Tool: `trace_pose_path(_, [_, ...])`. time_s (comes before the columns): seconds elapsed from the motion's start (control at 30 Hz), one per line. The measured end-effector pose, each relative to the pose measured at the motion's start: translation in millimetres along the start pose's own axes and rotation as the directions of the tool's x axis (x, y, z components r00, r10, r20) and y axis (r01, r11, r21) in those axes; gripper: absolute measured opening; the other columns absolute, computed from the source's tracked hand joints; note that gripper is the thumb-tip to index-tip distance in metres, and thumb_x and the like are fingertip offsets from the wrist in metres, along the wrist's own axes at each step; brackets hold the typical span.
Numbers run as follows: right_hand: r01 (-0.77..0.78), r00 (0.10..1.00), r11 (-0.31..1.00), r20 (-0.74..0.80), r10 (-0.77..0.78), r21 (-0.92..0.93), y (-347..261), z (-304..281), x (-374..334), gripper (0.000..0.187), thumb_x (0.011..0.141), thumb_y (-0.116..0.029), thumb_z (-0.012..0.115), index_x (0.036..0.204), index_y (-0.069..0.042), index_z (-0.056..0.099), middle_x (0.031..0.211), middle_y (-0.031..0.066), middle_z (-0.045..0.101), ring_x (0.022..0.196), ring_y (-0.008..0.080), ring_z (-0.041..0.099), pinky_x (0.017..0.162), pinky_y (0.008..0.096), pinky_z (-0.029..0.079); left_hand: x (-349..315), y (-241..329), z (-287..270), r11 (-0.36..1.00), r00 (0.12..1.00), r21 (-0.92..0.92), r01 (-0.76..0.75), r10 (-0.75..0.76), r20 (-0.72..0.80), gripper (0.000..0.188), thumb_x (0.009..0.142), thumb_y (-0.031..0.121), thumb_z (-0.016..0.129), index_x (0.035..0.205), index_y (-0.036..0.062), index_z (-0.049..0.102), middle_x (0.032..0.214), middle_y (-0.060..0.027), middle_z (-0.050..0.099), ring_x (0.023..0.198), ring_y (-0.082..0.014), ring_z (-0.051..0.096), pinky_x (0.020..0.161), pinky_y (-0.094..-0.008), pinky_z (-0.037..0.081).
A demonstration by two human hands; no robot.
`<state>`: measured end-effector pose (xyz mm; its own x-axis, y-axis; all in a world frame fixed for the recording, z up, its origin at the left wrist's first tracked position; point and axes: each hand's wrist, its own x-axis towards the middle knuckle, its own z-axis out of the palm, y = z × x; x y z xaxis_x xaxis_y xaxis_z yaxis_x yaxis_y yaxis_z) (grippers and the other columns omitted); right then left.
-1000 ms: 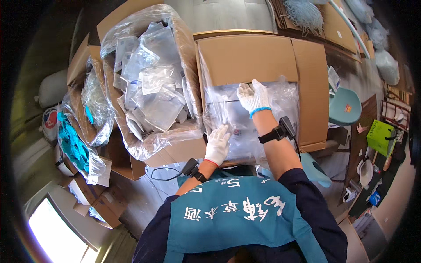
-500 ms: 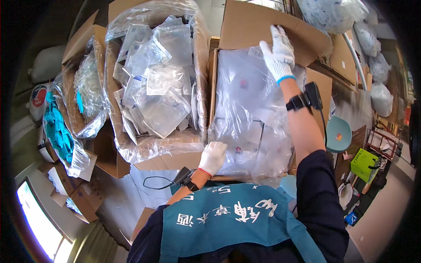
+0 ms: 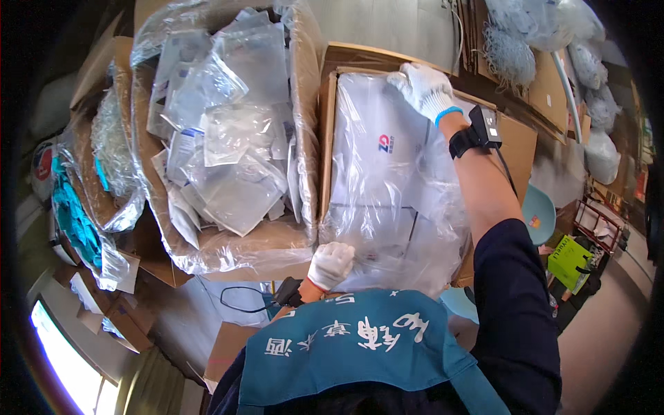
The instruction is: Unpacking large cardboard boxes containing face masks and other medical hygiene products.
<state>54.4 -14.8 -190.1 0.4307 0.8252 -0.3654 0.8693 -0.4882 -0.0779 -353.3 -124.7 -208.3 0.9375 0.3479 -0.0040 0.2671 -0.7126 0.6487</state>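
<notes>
An open cardboard carton (image 3: 324, 145) stands in front of me, lined with clear plastic film (image 3: 363, 187) over flat, pale packages (image 3: 377, 111). My right hand (image 3: 423, 90), in a white knit glove with a blue cuff, is at the carton's far edge with fingers curled downward. Whether film or cardboard is under those fingers is hidden. Closed at the near left corner is my left hand (image 3: 332, 265), gloved in white with a red cuff. It rests against the film and the carton's rim, and what its fingers hold does not show.
Left of it, a larger plastic-lined carton (image 3: 304, 83) holds many clear sachets (image 3: 238, 131). Farther left are a carton of clear plastic pieces (image 3: 111, 142) and a bag of teal items (image 3: 75, 214). A blue stool (image 3: 538, 214) and bagged goods (image 3: 602, 155) are on the right.
The carton's far flap, upright under my right hand before, is out of the way, and floor shows behind. My right hand has closed from spread fingers at the far edge. The left stays near its corner.
</notes>
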Motion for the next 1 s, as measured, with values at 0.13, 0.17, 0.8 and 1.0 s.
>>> trace_pose_path(0.13, [0.012, 0.998, 1.000, -0.062, -0.013, -0.011, 8.5, 14.0, 7.7, 0.043, 0.094, -0.048, 0.046, 0.102, -0.010, 0.063, 0.104, 0.0133, 0.064, 0.100, 0.0325, 0.059, 0.086, 0.0406, 0.048, -1.8, 1.4, 3.2, 0.999, 1.000, 0.045, -0.012, 0.013, -0.021, 0.016, 0.072, 0.019, 0.061, 0.085, 0.0135, 0.053, 0.072, -0.0013, 0.048, 0.070, -0.0199, 0.055, 0.060, -0.0360, 0.042])
trace_pose_path(0.17, [0.058, 0.978, 0.998, -0.200, -0.064, -0.035, 9.9, 18.9, 5.0, 0.041, 0.093, -0.048, 0.048, 0.103, -0.010, 0.064, 0.104, 0.0122, 0.064, 0.101, 0.0317, 0.059, 0.087, 0.0405, 0.048, -1.2, 2.0, 2.9, 0.999, 1.000, 0.049, -0.010, 0.012, -0.024, 0.016, 0.072, 0.019, 0.061, 0.085, 0.0136, 0.053, 0.072, -0.0011, 0.048, 0.070, -0.0199, 0.055, 0.060, -0.0358, 0.042])
trace_pose_path(0.8, [0.004, 0.889, 1.000, -0.457, -0.012, -0.019, 19.6, 13.2, 22.0, 0.043, 0.093, -0.044, 0.047, 0.115, -0.009, 0.060, 0.115, 0.0136, 0.062, 0.110, 0.0320, 0.056, 0.096, 0.0413, 0.043, 37.7, -12.1, -10.2, 0.999, 0.995, 0.049, 0.003, 0.002, -0.097, 0.026, 0.069, 0.017, 0.064, 0.092, 0.0106, 0.055, 0.081, -0.0050, 0.054, 0.080, -0.0239, 0.056, 0.071, -0.0377, 0.045])
trace_pose_path(1.0, [0.043, 0.784, 0.999, -0.621, -0.015, 0.029, 38.4, 11.0, 15.5, 0.058, 0.092, -0.043, 0.051, 0.135, -0.004, 0.045, 0.131, 0.0204, 0.052, 0.121, 0.0356, 0.049, 0.103, 0.0424, 0.037, 76.6, -24.4, -10.4, 0.992, 0.983, 0.119, -0.045, 0.065, -0.174, 0.027, 0.069, 0.013, 0.063, 0.094, 0.0096, 0.054, 0.085, -0.0079, 0.053, 0.084, -0.0272, 0.054, 0.075, -0.0393, 0.045])
